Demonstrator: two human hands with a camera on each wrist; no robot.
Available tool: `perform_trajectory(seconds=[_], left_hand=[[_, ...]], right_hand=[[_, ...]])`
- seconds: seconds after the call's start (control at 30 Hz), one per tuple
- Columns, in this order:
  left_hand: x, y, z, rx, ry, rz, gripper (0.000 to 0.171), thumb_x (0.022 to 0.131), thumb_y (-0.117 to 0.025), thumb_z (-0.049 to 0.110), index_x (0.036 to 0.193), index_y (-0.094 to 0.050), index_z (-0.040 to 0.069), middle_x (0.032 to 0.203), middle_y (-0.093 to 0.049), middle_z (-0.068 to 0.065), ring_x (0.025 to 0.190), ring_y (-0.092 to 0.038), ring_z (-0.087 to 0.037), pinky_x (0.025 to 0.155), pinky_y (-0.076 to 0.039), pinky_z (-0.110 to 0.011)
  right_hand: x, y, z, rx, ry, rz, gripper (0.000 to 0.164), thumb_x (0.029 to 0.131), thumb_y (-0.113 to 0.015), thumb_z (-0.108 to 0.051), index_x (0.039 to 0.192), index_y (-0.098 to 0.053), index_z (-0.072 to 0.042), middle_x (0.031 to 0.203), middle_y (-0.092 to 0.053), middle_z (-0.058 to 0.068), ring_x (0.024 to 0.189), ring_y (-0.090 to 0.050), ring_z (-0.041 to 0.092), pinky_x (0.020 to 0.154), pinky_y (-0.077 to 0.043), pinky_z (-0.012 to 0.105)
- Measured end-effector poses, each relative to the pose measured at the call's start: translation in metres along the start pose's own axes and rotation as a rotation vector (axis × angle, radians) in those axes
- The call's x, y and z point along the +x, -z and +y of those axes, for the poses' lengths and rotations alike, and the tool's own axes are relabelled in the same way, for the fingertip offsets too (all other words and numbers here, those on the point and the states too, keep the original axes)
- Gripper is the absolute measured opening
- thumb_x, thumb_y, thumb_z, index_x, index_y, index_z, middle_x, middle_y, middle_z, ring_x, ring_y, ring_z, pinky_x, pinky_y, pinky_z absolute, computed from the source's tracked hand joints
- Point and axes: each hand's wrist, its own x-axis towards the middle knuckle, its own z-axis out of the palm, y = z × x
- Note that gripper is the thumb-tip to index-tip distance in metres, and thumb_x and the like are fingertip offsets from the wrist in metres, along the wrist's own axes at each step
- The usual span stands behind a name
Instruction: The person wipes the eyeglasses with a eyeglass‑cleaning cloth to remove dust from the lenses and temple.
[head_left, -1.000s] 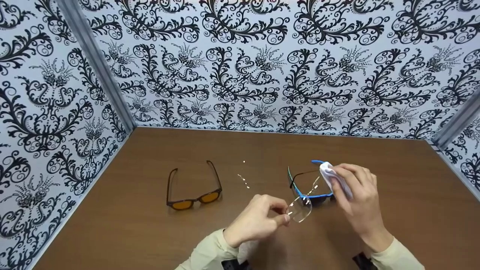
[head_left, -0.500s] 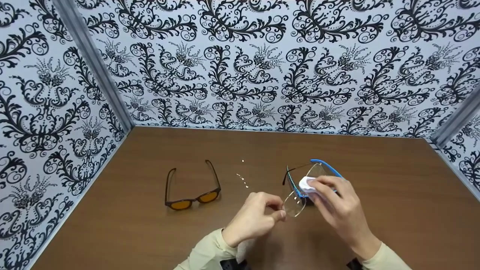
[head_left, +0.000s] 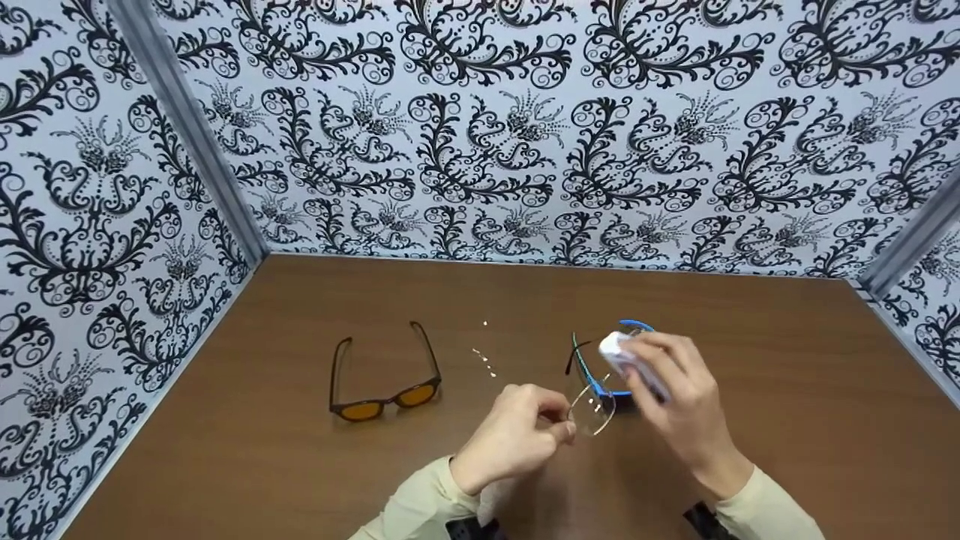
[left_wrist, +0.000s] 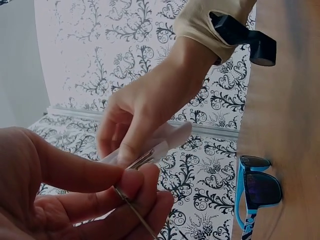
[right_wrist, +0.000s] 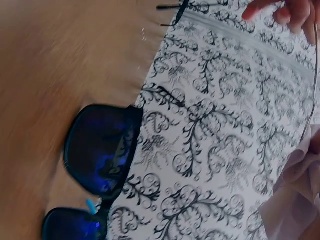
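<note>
Thin metal-rimmed eyeglasses [head_left: 604,427] with clear lenses are held above the table. My left hand [head_left: 517,431] pinches their rim at the left end between thumb and fingers. Over the far lens, my right hand [head_left: 686,409] grips a folded white cloth [head_left: 615,346], which hides much of that side. In the left wrist view the cloth [left_wrist: 172,137] wraps part of the frame under the right thumb. Blue-framed sunglasses [head_left: 598,384] lie on the table just behind the eyeglasses, partly covered by the right hand; their dark lenses [right_wrist: 102,147] show in the right wrist view.
Dark-framed glasses with orange lenses [head_left: 416,395] lie on the brown table [head_left: 300,480] to the left, temples spread open. Small bright spots [head_left: 487,365] show on the tabletop between the two pairs. Patterned panels [head_left: 495,150] enclose the back and sides.
My right hand with the cloth has moved left onto the far side of the eyeglasses, then slightly up. The left hand keeps its pinch, and the eyeglasses have tilted a little.
</note>
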Motion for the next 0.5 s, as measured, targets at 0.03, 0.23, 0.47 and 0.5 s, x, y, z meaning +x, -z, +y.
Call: perform_trajectory(seconds=[0.03,0.23,0.47,0.5], left_hand=[[0.000,0.000,0.000,0.002,0.002,0.006,0.013,0.079,-0.065,-0.001,0.071,-0.070,0.009,0.065,-0.064,0.011,0.062,-0.057,0.003,0.062,-0.045,-0.015],[-0.001,0.003,-0.001,-0.009,0.015,0.014,0.013,0.081,-0.067,0.001,0.073,-0.071,0.009,0.067,-0.066,0.011,0.065,-0.059,0.001,0.063,-0.046,-0.016],[-0.003,0.002,-0.002,0.003,-0.010,-0.010,0.014,0.080,-0.066,0.000,0.070,-0.069,0.010,0.065,-0.065,0.012,0.063,-0.055,0.003,0.062,-0.045,-0.016],[-0.004,0.001,-0.002,0.010,-0.019,-0.012,0.015,0.079,-0.065,0.000,0.069,-0.069,0.011,0.065,-0.065,0.012,0.062,-0.054,0.003,0.061,-0.045,-0.017]], right_hand=[[0.000,-0.001,-0.003,0.011,0.026,-0.003,0.031,0.096,-0.058,-0.028,0.100,-0.071,0.000,0.097,-0.062,0.017,0.089,-0.057,0.031,0.091,-0.043,0.019],[0.001,-0.002,-0.008,0.030,0.099,-0.007,0.029,0.097,-0.058,-0.026,0.098,-0.071,0.000,0.094,-0.063,0.016,0.085,-0.057,0.030,0.087,-0.043,0.022],[-0.004,0.005,0.007,-0.003,-0.014,0.014,0.035,0.097,-0.058,-0.030,0.098,-0.070,0.002,0.096,-0.063,0.018,0.089,-0.056,0.030,0.091,-0.042,0.018],[-0.004,0.006,0.009,-0.002,-0.033,0.017,0.036,0.097,-0.057,-0.031,0.098,-0.070,0.002,0.096,-0.063,0.018,0.089,-0.056,0.030,0.090,-0.042,0.017]])
